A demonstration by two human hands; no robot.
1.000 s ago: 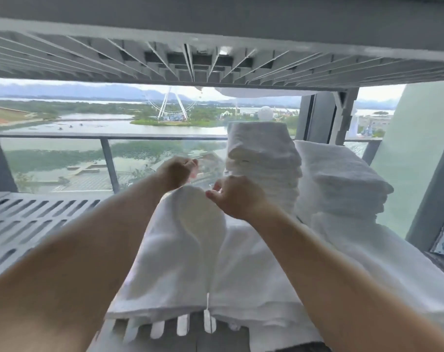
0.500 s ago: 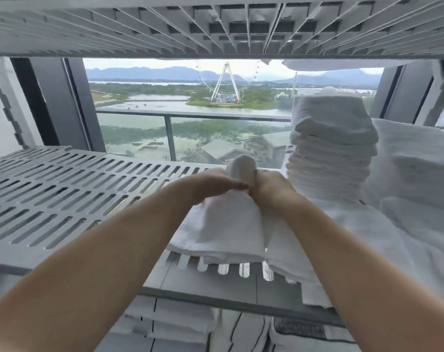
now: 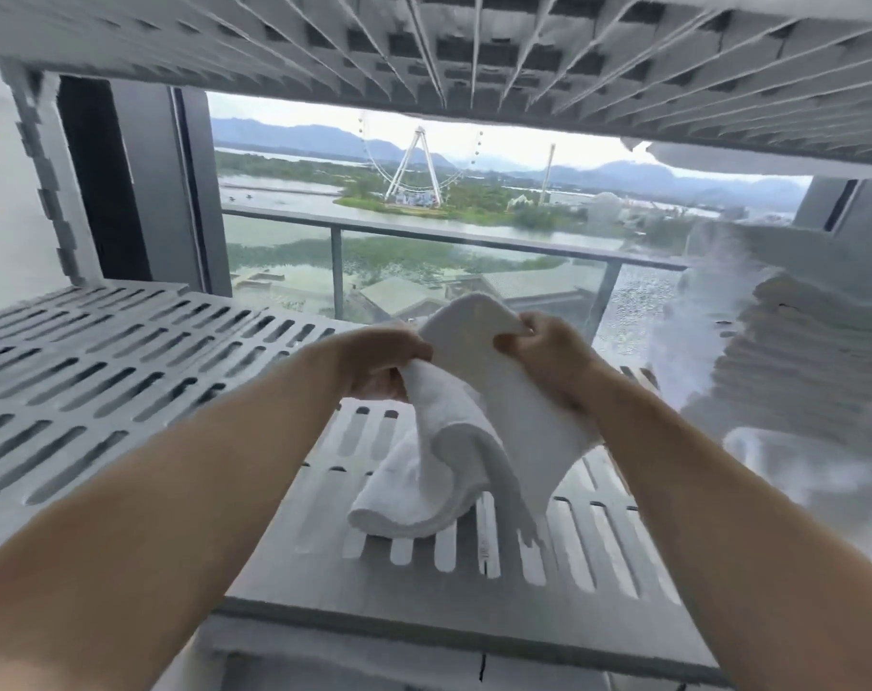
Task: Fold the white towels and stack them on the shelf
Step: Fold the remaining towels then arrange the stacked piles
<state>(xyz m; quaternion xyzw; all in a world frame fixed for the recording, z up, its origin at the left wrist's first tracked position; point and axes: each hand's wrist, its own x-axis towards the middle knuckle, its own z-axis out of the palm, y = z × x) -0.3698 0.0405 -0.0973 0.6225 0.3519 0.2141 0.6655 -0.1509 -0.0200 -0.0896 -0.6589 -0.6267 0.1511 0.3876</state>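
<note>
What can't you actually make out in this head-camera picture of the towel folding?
Stack of folded white towels, head view: blurred and cut by the right edge, so the count is unreadable.
Small white terry towel: bunched, so its folds are hidden.
Left hand and right hand: each grip's fingertips are partly buried in cloth.
Below the grey slotted plastic shelf: blocked by both forearms.

Soft, nubby terry cloth of the white towel (image 3: 478, 416) (matt) over matt grey slotted plastic shelf (image 3: 124, 351).
</note>
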